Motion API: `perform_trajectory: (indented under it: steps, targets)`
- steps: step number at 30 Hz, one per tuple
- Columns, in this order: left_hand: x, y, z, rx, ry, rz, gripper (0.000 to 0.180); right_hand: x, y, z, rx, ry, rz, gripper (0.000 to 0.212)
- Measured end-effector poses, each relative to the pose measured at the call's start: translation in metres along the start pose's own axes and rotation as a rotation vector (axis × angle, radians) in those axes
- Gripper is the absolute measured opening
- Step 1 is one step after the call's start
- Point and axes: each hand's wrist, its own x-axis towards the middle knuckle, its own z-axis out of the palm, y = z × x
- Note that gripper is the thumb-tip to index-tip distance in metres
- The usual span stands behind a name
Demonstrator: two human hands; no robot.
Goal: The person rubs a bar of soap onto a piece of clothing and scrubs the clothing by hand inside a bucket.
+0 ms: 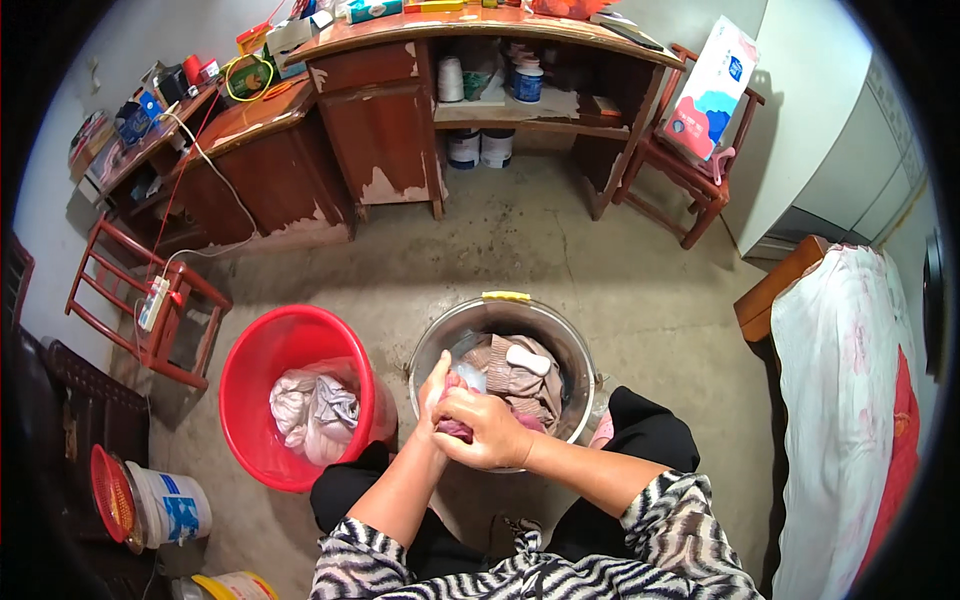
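Both my hands are together over the near left part of a round metal tub (572,316) on the floor. My right hand (487,428) is closed around a wet dark pink cloth (455,430). Against it, my left hand (432,392) grips the same cloth, its fingers partly hidden. Whitish suds (470,377) show between the hands. Inside the tub lies a bunched brown garment (490,360), with a white oval piece (528,360), perhaps a soap bar or brush, resting on top.
Left of the tub stands a red plastic basin (240,400) holding pale wet clothes (315,408). A white bucket (180,507) and a red basket (112,492) are at lower left. A bed (835,400) lies right; a worn desk (375,160) and chairs (690,185) stand farther off.
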Motion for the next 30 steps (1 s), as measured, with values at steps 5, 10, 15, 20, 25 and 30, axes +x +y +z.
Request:
perform_trajectory:
  steps: [5,10,15,20,25,30]
  targets:
    - [0.001,-0.033,0.017,-0.055,0.158,0.236,0.024,0.002,0.063,-0.001,-0.549,0.284,0.153,0.022]
    - [0.014,-0.028,0.002,-0.121,-0.138,0.09,0.031,-0.006,0.051,0.01,-0.535,0.284,0.14,0.02]
    - [0.029,-0.035,-0.014,-0.143,-0.231,-0.018,0.035,-0.01,0.041,0.014,-0.462,0.283,0.113,0.016]
    - [0.005,-0.028,0.013,-0.022,-0.016,0.161,0.029,-0.014,0.1,-0.017,-0.46,0.336,0.356,0.02]
    - [0.001,0.003,0.01,0.1,0.175,0.403,0.033,0.005,0.073,-0.063,0.523,-0.096,0.662,0.026]
    - [0.001,0.005,0.018,0.147,0.221,0.477,0.035,0.001,0.039,-0.091,0.257,-0.339,0.642,0.043]
